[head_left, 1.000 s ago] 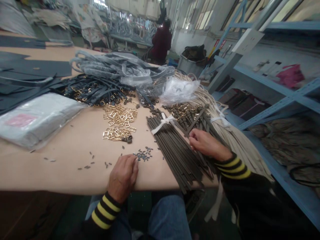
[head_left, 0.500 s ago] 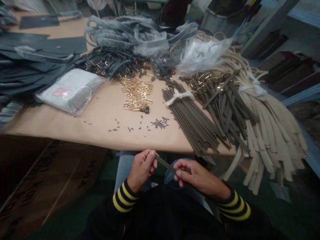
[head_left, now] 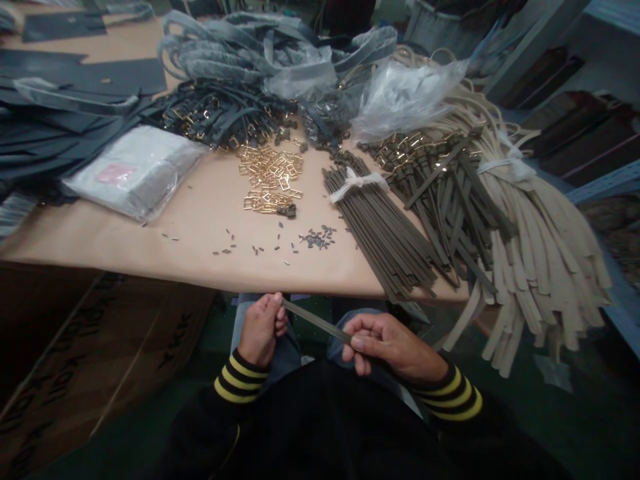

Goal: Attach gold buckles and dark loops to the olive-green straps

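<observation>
Both hands sit over my lap, below the table's front edge (head_left: 300, 283). A thin dark olive strap (head_left: 315, 323) runs between them. My left hand (head_left: 260, 328) pinches its left end with closed fingers. My right hand (head_left: 387, 345) is closed around the strap's other part, which disappears under the palm. On the table just above lie a small heap of tiny dark loops (head_left: 316, 238) and a pile of gold buckles (head_left: 270, 177). A bundle of the same olive straps (head_left: 385, 233), tied with white ribbon, lies to the right.
Beige straps (head_left: 540, 247) hang over the table's right end. Black straps with buckles (head_left: 220, 120), clear plastic bags (head_left: 400, 97) and a flat wrapped packet (head_left: 135, 170) fill the back. Dark sheets (head_left: 60, 127) lie left. A cardboard box (head_left: 80, 360) stands below left, blue shelving (head_left: 605, 187) right.
A second ago both hands lay on the table, the right on the strap bundle. They have pulled one strap down to my lap, and the left hand has slid outward along it.
</observation>
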The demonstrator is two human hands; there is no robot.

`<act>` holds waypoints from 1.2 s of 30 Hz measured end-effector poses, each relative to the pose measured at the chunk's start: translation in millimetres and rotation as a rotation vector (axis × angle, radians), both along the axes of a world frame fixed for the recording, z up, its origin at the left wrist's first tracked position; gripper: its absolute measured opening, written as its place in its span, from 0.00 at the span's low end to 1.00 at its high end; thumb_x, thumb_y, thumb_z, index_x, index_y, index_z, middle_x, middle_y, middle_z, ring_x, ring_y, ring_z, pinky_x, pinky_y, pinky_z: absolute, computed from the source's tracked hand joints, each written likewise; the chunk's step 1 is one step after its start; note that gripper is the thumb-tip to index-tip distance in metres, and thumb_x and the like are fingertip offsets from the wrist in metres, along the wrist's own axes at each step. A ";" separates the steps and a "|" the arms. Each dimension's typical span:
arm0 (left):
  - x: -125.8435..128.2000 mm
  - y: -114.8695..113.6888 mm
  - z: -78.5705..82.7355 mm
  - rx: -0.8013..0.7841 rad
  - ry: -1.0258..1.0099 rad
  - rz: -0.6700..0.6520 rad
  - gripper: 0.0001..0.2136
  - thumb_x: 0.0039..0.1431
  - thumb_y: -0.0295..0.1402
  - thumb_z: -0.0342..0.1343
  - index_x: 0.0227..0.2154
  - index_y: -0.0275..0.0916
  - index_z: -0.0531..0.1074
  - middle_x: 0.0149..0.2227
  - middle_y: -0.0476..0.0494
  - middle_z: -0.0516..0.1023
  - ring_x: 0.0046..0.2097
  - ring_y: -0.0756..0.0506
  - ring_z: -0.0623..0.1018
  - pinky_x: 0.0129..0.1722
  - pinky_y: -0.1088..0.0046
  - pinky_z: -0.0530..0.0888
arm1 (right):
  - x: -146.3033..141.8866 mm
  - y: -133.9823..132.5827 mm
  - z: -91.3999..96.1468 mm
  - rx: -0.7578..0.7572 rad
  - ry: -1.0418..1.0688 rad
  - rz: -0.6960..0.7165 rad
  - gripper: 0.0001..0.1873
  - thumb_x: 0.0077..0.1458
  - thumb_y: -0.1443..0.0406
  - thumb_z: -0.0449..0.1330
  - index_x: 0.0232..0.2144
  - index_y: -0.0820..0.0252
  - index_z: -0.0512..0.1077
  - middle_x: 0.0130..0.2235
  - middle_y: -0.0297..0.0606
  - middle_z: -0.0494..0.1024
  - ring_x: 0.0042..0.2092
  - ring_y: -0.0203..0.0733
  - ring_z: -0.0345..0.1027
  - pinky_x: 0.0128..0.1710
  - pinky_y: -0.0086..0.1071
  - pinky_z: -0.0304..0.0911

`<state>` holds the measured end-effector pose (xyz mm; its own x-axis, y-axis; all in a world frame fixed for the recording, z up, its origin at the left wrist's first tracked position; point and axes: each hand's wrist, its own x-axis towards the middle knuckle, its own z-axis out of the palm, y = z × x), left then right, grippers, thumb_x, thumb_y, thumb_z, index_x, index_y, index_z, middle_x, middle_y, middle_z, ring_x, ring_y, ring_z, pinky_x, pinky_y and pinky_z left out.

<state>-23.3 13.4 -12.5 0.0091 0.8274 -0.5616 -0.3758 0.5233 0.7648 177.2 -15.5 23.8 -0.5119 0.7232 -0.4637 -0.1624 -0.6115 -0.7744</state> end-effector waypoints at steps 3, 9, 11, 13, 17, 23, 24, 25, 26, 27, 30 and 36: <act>-8.4 0.6 -11.4 -0.049 0.030 0.010 0.18 0.39 0.41 0.59 0.18 0.37 0.54 0.12 0.60 0.57 0.14 0.59 0.56 0.12 0.86 0.53 | 11.5 -4.3 3.0 -0.026 0.107 -0.100 0.13 0.46 0.62 0.59 0.35 0.63 0.66 0.28 0.38 0.75 0.21 0.30 0.67 0.17 0.20 0.59; 8.7 -14.3 -30.8 -0.022 0.176 -0.288 0.16 0.45 0.44 0.52 0.17 0.37 0.56 0.13 0.58 0.58 0.14 0.57 0.57 0.12 0.83 0.54 | 22.0 -1.3 14.1 0.178 0.012 -0.218 0.14 0.44 0.57 0.60 0.31 0.60 0.68 0.25 0.34 0.70 0.24 0.32 0.64 0.20 0.24 0.58; 13.7 -17.1 -27.5 0.075 0.325 -0.417 0.14 0.46 0.42 0.51 0.18 0.36 0.61 0.15 0.54 0.62 0.17 0.55 0.62 0.15 0.80 0.59 | 26.2 3.8 22.6 0.391 -0.207 -0.246 0.13 0.48 0.56 0.57 0.27 0.61 0.68 0.25 0.33 0.67 0.25 0.32 0.61 0.24 0.26 0.58; 16.7 -17.4 -16.0 0.229 0.484 -0.452 0.11 0.46 0.40 0.52 0.21 0.36 0.66 0.21 0.49 0.67 0.24 0.51 0.67 0.21 0.78 0.65 | 28.7 9.1 32.5 0.509 -0.400 -0.183 0.16 0.52 0.56 0.52 0.24 0.63 0.67 0.26 0.35 0.67 0.29 0.34 0.61 0.29 0.28 0.58; 22.2 -13.2 18.2 0.265 0.392 -0.396 0.16 0.52 0.44 0.44 0.32 0.36 0.68 0.25 0.48 0.68 0.24 0.52 0.68 0.20 0.78 0.65 | 19.9 14.6 42.4 0.337 -0.486 0.220 0.17 0.55 0.56 0.46 0.24 0.63 0.63 0.19 0.31 0.65 0.20 0.30 0.58 0.21 0.24 0.55; 26.8 -7.0 35.6 0.113 0.281 -0.299 0.16 0.50 0.46 0.45 0.24 0.36 0.63 0.14 0.57 0.59 0.14 0.57 0.57 0.11 0.84 0.54 | 1.5 8.1 20.0 0.205 -0.430 0.380 0.17 0.54 0.57 0.45 0.22 0.63 0.61 0.17 0.28 0.63 0.16 0.26 0.54 0.16 0.20 0.51; 26.9 -7.5 34.2 0.112 0.287 -0.309 0.16 0.50 0.46 0.45 0.23 0.36 0.62 0.14 0.57 0.59 0.13 0.57 0.57 0.10 0.84 0.53 | 0.6 7.2 15.8 0.204 -0.411 0.354 0.16 0.54 0.57 0.46 0.23 0.63 0.61 0.19 0.29 0.64 0.17 0.26 0.55 0.17 0.21 0.52; 27.3 -8.5 32.3 0.119 0.292 -0.327 0.17 0.51 0.46 0.44 0.23 0.36 0.62 0.14 0.57 0.59 0.14 0.57 0.56 0.11 0.84 0.54 | -0.4 6.6 12.2 0.208 -0.388 0.321 0.15 0.54 0.58 0.47 0.25 0.64 0.62 0.21 0.30 0.66 0.18 0.26 0.56 0.18 0.21 0.54; 28.0 -9.9 30.3 0.132 0.297 -0.352 0.17 0.51 0.46 0.44 0.22 0.36 0.62 0.14 0.57 0.59 0.14 0.57 0.56 0.11 0.84 0.54 | -1.6 6.3 9.2 0.215 -0.367 0.283 0.13 0.53 0.59 0.48 0.26 0.64 0.63 0.23 0.32 0.67 0.20 0.26 0.58 0.20 0.21 0.55; 29.0 -11.3 28.3 0.150 0.302 -0.381 0.17 0.52 0.46 0.43 0.21 0.36 0.62 0.13 0.57 0.58 0.14 0.57 0.56 0.11 0.83 0.54 | -3.4 6.4 6.8 0.220 -0.349 0.246 0.12 0.52 0.59 0.50 0.28 0.64 0.63 0.25 0.33 0.67 0.21 0.27 0.59 0.21 0.21 0.56; 33.0 -14.9 22.6 0.187 0.274 -0.434 0.17 0.52 0.45 0.44 0.18 0.36 0.60 0.13 0.57 0.56 0.14 0.57 0.56 0.13 0.83 0.54 | -11.5 7.4 1.7 0.214 -0.322 0.159 0.10 0.50 0.61 0.52 0.30 0.64 0.64 0.26 0.33 0.67 0.24 0.28 0.61 0.21 0.21 0.57; 38.6 -17.1 17.5 -0.086 -0.120 -0.395 0.19 0.44 0.49 0.51 0.17 0.37 0.57 0.11 0.60 0.51 0.13 0.59 0.50 0.12 0.83 0.49 | -22.2 6.1 -7.5 0.199 -0.217 0.076 0.11 0.49 0.60 0.55 0.27 0.64 0.63 0.24 0.32 0.68 0.23 0.29 0.62 0.23 0.23 0.59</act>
